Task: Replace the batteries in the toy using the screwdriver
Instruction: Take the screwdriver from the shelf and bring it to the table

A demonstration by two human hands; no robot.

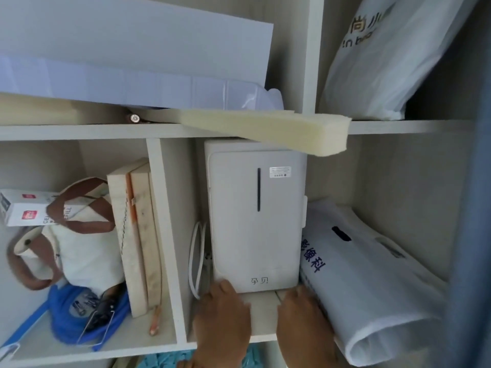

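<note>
I am looking into a white shelving unit. Neither the toy, the batteries nor a screwdriver can be told apart here. My left hand (223, 317) reaches into the middle compartment, its fingertips at the lower left corner of a white box-shaped appliance (255, 221). My right hand (303, 322) lies on the shelf board (263, 312) just below the appliance's right corner, beside a rolled white plastic bag (372, 282). I see only the backs of both hands; nothing shows in either one.
A foam strip (265, 128) juts out from the shelf above. White cable (195, 258) hangs left of the appliance. The left compartment holds a canvas bag (79, 243), wooden boards (135, 235), a small carton (26, 205) and blue cloth (77, 312). Another white bag (385, 57) sits upper right.
</note>
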